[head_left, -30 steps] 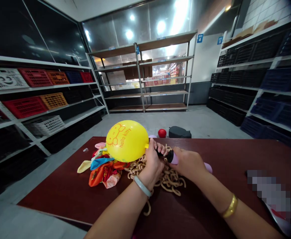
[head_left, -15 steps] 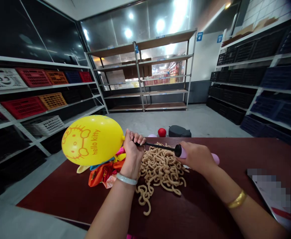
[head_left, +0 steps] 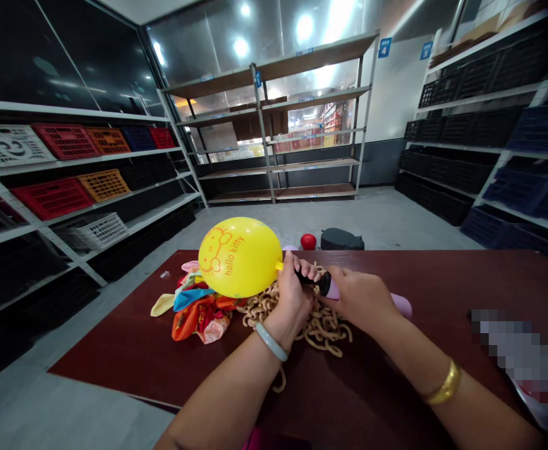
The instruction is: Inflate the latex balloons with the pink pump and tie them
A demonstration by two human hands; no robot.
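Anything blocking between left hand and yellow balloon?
Nothing visible. The left hand is right at the neck of the yellow balloon, closed around the dark end of the lilac pump. The tan cords lie lower, on the table.

- The left hand (head_left: pixel 294 292) was tightly curled.
- The right hand (head_left: pixel 363 297) clenched close beside that grip.
- Left forearm (head_left: pixel 229 387) and right forearm (head_left: pixel 421 359) converged toward the grips.
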